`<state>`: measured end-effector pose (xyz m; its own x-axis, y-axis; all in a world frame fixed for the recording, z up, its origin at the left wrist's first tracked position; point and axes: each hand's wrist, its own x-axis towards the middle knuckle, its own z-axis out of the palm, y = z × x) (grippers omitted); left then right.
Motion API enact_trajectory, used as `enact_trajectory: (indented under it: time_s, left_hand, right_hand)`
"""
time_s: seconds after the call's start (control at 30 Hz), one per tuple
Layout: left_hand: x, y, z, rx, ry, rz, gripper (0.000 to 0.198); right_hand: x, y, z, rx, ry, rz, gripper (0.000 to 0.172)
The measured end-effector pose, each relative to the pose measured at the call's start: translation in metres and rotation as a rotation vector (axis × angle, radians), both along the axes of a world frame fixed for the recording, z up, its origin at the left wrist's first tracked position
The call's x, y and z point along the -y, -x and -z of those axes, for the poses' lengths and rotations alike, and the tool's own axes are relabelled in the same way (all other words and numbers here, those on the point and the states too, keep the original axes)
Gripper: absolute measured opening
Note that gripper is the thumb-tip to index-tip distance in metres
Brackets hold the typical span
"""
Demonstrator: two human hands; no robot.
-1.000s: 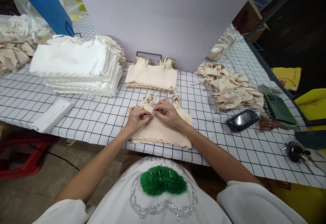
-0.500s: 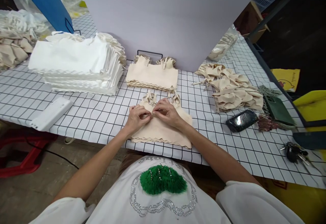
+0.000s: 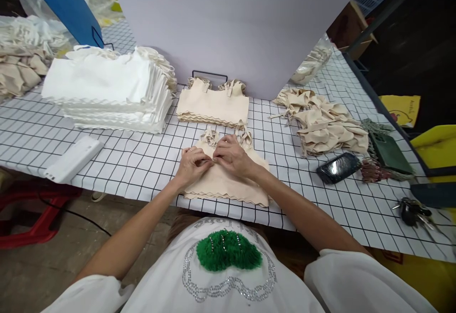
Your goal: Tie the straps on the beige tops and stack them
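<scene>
A beige camisole top (image 3: 228, 184) with a wavy hem and thin straps lies flat on the table before me, its hem towards my body. Over its upper middle my left hand (image 3: 193, 165) is closed, thumb and fingers pinching a bit of the fabric near the neckline. Right beside it my right hand (image 3: 231, 155) is closed too, its fingertips pinching the same spot and almost touching the left thumb. Whatever small detail lies between the fingertips is hidden. Just behind stands a low stack of folded beige camisoles (image 3: 213, 105), straps to the back.
Left is a tall stack of white tops (image 3: 103, 85), with a white power strip (image 3: 74, 158) in front. To the right lie a loose beige heap (image 3: 329, 123), a black glossy case (image 3: 338, 167), a green phone (image 3: 391, 154) and keys (image 3: 413, 212). A pale panel (image 3: 235, 28) rises behind.
My right hand has turned slightly, with its fingers curling more over the pinch. The left hand stays nearly still, and the camisole keeps its place.
</scene>
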<state>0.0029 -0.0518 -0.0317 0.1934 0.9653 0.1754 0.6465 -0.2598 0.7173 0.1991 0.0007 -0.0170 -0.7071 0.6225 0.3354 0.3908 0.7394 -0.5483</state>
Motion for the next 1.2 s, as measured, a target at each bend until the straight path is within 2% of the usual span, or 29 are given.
enact_trajectory:
  time_s: [0.2,0.4,0.53,0.6,0.77,0.87,0.93,1.03,1.13,1.2]
  left_hand:
    - [0.001,0.0,0.001,0.046,-0.01,-0.021,0.013]
    - [0.0,0.002,0.001,0.074,0.02,-0.009,0.012]
    - [-0.006,0.005,0.002,0.1,0.072,0.032,0.011]
    - [-0.008,0.006,0.002,0.098,0.1,0.03,0.011]
    - [-0.01,0.008,-0.002,0.134,0.134,0.034,0.011]
    - [-0.012,0.009,-0.004,0.128,0.141,0.056,0.014]
    - [-0.014,0.01,-0.005,0.125,0.151,0.069,0.015]
    - [-0.014,0.011,-0.004,0.138,0.183,0.055,0.016]
    - [-0.01,0.012,-0.002,0.169,0.189,-0.001,0.016]
    - [-0.007,0.013,-0.004,0.166,0.106,-0.048,0.023]
  right_hand:
    - [0.0,-0.004,-0.001,0.058,-0.053,-0.034,0.021]
    - [-0.006,-0.009,-0.006,0.153,-0.022,-0.097,0.023]
    - [-0.029,-0.007,-0.017,0.203,0.101,-0.095,0.017]
    - [-0.044,-0.006,-0.023,0.187,0.126,-0.046,0.023]
    - [-0.076,0.006,-0.04,0.126,0.046,0.01,0.043]
    - [-0.085,0.018,-0.046,0.13,0.015,-0.001,0.048]
    - [-0.088,0.026,-0.047,0.149,0.048,-0.007,0.046]
    - [-0.09,0.03,-0.041,0.151,0.162,0.02,0.033]
    - [-0.092,0.017,-0.034,0.024,0.239,0.089,0.023]
    - [-0.096,-0.004,-0.031,-0.108,0.233,0.198,0.024]
